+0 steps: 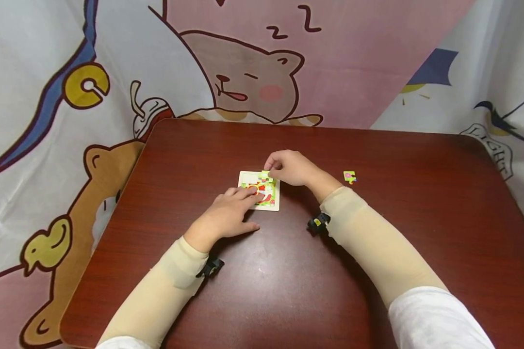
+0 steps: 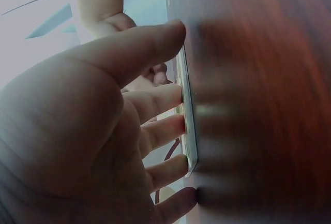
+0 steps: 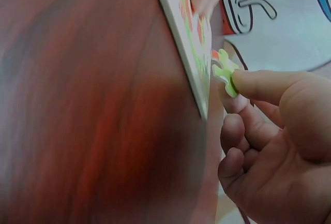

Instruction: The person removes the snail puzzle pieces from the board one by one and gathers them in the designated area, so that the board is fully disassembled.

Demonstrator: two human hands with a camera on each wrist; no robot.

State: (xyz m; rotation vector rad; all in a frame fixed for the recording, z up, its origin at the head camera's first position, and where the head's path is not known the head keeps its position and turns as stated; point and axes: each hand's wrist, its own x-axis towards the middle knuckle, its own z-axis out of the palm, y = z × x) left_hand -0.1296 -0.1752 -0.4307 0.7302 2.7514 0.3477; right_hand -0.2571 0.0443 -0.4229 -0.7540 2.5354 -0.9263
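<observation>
A square puzzle board (image 1: 276,207) with a pale frame and a colourful picture lies on the table. My left hand (image 1: 227,213) rests its fingertips on the board's left part, fingers fairly straight and thumb spread away. In the left wrist view, the fingertips (image 2: 176,123) touch the board's surface. My right hand (image 1: 293,168) is over the board's upper right corner. Between thumb and forefinger it pinches a green puzzle piece (image 3: 226,73), held just above the board, its other fingers curled in. The left fingers hide part of the picture.
Another green puzzle piece (image 1: 350,177) with a pink spot lies to the right on the dark red wooden table (image 1: 419,203). Black wrist cameras are strapped to both forearms. A cartoon-printed curtain (image 1: 340,63) hangs behind and beside the table.
</observation>
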